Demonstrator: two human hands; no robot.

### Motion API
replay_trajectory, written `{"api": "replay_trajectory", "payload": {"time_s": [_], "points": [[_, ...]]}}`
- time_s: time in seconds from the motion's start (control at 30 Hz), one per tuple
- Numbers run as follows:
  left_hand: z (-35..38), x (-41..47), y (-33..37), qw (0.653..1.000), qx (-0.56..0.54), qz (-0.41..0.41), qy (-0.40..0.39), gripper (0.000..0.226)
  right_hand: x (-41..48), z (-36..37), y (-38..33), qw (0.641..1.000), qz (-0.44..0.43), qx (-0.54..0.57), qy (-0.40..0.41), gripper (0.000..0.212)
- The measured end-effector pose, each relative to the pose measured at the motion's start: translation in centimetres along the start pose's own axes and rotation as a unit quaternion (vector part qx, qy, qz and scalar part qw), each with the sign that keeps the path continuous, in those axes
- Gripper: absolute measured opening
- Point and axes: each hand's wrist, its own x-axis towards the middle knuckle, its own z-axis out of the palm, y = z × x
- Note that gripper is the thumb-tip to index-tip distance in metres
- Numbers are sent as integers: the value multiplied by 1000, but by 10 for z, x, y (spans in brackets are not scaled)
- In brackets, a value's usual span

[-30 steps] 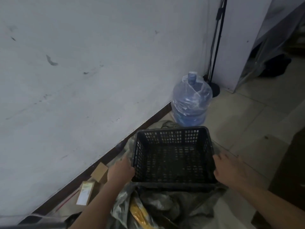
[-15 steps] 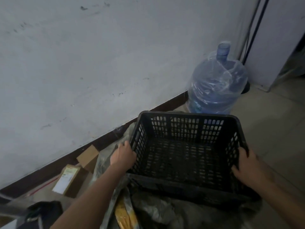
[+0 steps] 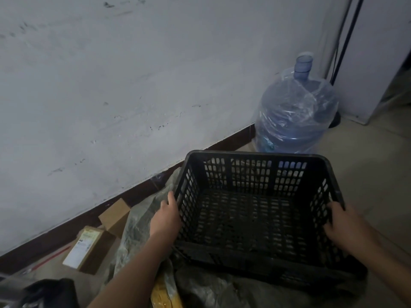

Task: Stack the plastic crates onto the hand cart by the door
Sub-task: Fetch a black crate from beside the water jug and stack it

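A black perforated plastic crate [image 3: 255,156] fills the lower middle of the head view, empty inside. My left hand [image 3: 165,221] grips its left wall, thumb along the rim. My right hand [image 3: 343,225] grips the right wall, fingers curled over the edge. The crate is over a heap of crumpled plastic bags [image 3: 211,287]; whether it rests on them or hangs above them, I cannot tell. No hand cart and no door are in view.
A blue water jug [image 3: 293,116] wrapped in clear plastic stands against the white wall just beyond the crate. Two cardboard boxes [image 3: 91,247] lie by the dark baseboard at the left. A white cabinet [image 3: 375,52] and dark poles stand at the far right.
Both hands have closed on the crate's side walls. The crate has come nearer and looms larger, and the view has dropped closer to it.
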Motion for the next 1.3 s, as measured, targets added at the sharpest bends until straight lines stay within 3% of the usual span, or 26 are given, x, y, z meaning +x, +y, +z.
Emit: {"api": "replay_trajectory", "payload": {"time_s": [0.3,0.5,0.63,0.8,0.93,1.1,1.3], "points": [[4,-3,-5,997,-58,11,48,66,-1,-1,0,1000,-1,-10,16,27],[7,0,-8,994,-84,13,68,60,-6,-7,-3,999,-5,-31,12,26],[8,1,-9,990,-116,7,74,49,-10,-10,-6,999,-12,-33,8,32],[10,4,-16,985,-149,-33,76,21,-12,-11,-12,999,35,14,10,79],[10,6,-18,985,-150,-35,72,16,-14,-14,-13,996,47,43,56,55],[6,7,-16,986,-150,-44,66,16,-15,-15,-13,997,54,27,46,61],[-23,2,0,995,-46,-69,52,14,-10,-24,-10,999,39,13,35,75]]}}
